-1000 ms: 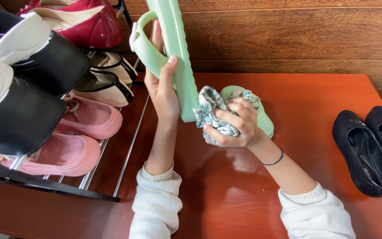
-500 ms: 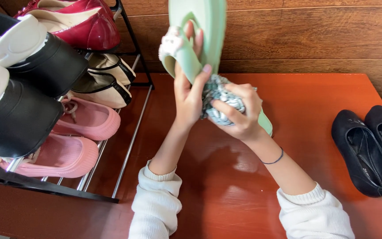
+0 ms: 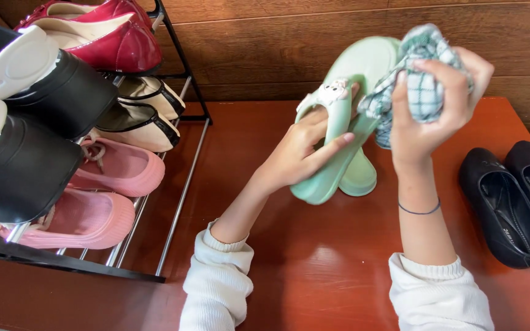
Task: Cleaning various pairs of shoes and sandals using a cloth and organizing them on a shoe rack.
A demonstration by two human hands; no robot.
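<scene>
Fingers of the left hand grip a green slipper steady while the right hand, just beside, clutches a checked cloth that should press firmly along its sole.

Green slipper and checked cloth, both held up

A pale green slipper with a small white charm on its strap tilts diagonally, toe upward. A crumpled green-and-white checked cloth presses against its upper end
</scene>
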